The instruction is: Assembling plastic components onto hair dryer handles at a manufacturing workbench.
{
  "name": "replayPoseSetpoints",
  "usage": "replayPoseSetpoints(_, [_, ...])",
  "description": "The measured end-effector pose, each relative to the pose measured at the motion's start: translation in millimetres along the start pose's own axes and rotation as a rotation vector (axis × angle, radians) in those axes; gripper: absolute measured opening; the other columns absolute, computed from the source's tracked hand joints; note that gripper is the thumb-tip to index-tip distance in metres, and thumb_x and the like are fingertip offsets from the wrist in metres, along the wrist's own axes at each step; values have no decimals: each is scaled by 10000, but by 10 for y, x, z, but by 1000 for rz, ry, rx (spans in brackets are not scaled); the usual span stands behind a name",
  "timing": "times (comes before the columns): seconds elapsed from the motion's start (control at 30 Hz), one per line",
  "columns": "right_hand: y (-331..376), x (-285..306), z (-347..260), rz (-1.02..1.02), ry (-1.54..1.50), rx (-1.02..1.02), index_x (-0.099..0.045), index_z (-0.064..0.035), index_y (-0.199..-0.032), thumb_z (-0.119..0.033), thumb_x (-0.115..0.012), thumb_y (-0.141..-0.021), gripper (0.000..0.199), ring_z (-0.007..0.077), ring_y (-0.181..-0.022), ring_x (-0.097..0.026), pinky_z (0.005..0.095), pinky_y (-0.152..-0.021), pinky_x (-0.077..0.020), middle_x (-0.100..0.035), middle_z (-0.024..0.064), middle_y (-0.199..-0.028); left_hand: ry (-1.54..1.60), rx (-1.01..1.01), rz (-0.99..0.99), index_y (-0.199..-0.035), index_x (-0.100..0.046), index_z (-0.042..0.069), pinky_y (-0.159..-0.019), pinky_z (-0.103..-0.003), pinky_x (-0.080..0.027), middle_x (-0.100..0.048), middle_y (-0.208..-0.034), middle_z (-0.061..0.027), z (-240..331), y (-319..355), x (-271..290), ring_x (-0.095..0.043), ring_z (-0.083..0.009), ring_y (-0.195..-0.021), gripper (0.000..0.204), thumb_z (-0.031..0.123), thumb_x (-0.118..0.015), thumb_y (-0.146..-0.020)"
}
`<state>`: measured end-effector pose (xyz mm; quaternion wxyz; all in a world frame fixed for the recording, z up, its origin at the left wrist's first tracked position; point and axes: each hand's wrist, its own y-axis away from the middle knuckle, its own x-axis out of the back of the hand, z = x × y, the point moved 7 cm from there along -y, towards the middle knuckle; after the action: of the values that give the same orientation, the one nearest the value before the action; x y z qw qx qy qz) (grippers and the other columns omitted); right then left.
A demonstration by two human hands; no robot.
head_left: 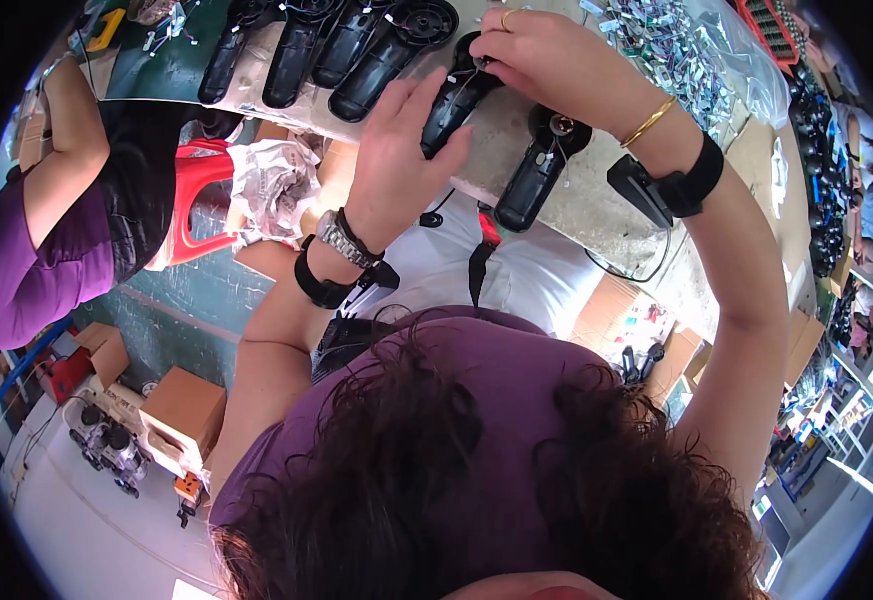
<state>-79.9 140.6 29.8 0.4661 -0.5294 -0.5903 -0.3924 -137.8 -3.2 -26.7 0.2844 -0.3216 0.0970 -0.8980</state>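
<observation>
A black plastic housing [448,112] with a round head and a long handle lies on the worktable at the front edge. My left hand [393,165] steadies its handle between thumb and fingers. Over the round head, my right hand [541,55] has its fingertips pinched together. What they hold is too small or hidden to make out. To the right lies another black housing [531,180], with thin wires and a coppery round part in its head. Several similar housings [381,75] are lined up on the left, some with thin wires and white connectors.
A heap of small wired circuit boards [671,60] lies at the back right beside a clear plastic bag [746,50]. A black cable [626,275] loops below the table's edge. A red stool [191,200] and a person in purple [46,240] are on the left.
</observation>
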Motion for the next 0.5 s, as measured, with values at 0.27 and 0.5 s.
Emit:
replayPoseSetpoints(0.27, [0, -205, 112, 52, 132, -14, -641, -26, -1001, -41, -659, -880, 123, 341, -931, -652, 413, -809, -544, -604, 125, -993, 49, 3, -9, -1353, -590, -49, -819, -384, -523, -576, -1060, -161, -28, 6, -32, -610, -314, -928, 564, 105, -777, -843])
replayPoseSetpoints(0.5, [25, -190, 81, 68, 117, -23, -645, -18, -996, -37, -633, -887, 111, 330, -958, -648, 415, -823, -537, -604, 119, -992, 63, -2, 4, -1350, -590, -50, -815, -383, -522, -569, -1051, -152, -8, 14, -33, -606, -309, -918, 563, 96, -777, -839])
